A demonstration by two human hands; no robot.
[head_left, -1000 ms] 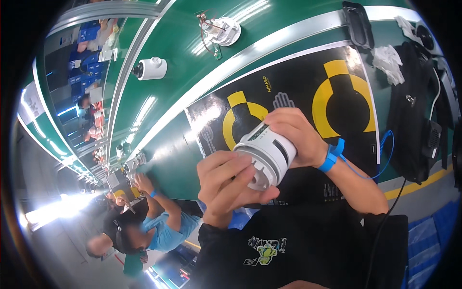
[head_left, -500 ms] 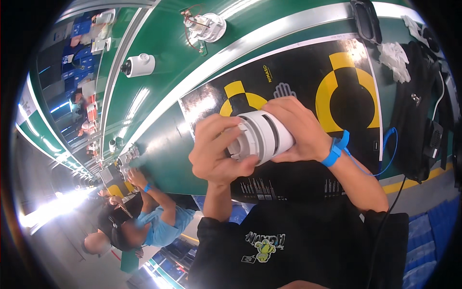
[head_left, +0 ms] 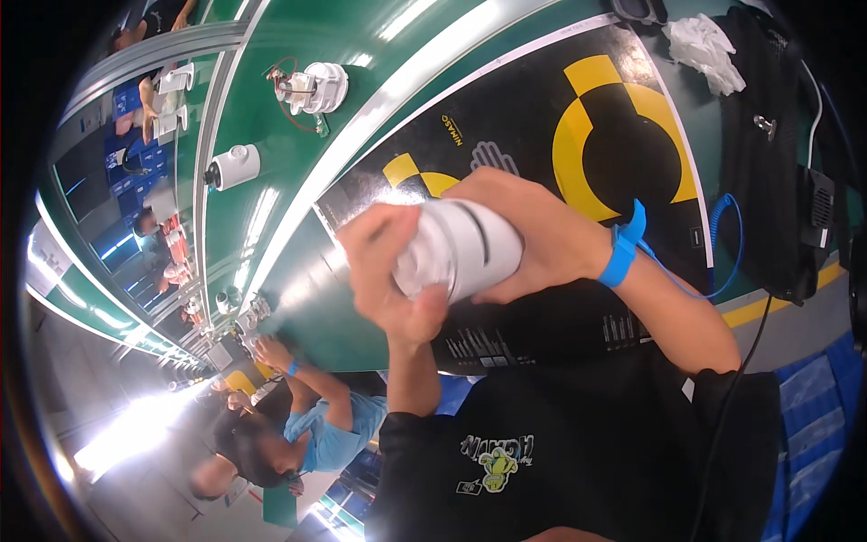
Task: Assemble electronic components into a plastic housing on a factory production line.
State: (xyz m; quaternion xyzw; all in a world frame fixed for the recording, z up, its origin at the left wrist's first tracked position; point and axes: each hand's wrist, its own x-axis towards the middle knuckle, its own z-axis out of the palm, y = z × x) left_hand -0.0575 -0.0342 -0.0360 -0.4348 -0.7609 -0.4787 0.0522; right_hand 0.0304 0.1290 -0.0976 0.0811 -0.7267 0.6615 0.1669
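A white cylindrical housing (head_left: 483, 248) with a dark slot in its side is held between both my hands above the bench. My left hand (head_left: 384, 271) grips its ribbed left end, fingers over the top and thumb below; that end is smeared by motion. Around the smooth right end, my right hand (head_left: 551, 235) is wrapped from above and beneath. A blue wrist strap (head_left: 623, 256) with a coiled cord circles my right wrist. Under the housing lies a black mat (head_left: 533, 334) with yellow ring shapes.
Beyond the metal rail on the green line stand a white camera-like unit (head_left: 237, 166) and a white round assembly with wires (head_left: 321, 88). Crumpled white plastic (head_left: 706, 52) and a black bag (head_left: 772, 163) lie at the right. A person in a light-blue shirt (head_left: 339, 432) works at the left.
Both hands and the housing have shifted slightly left. The housing is turned so its slot looks narrower and its open ribbed end shows less. The whole view has swung rightward.
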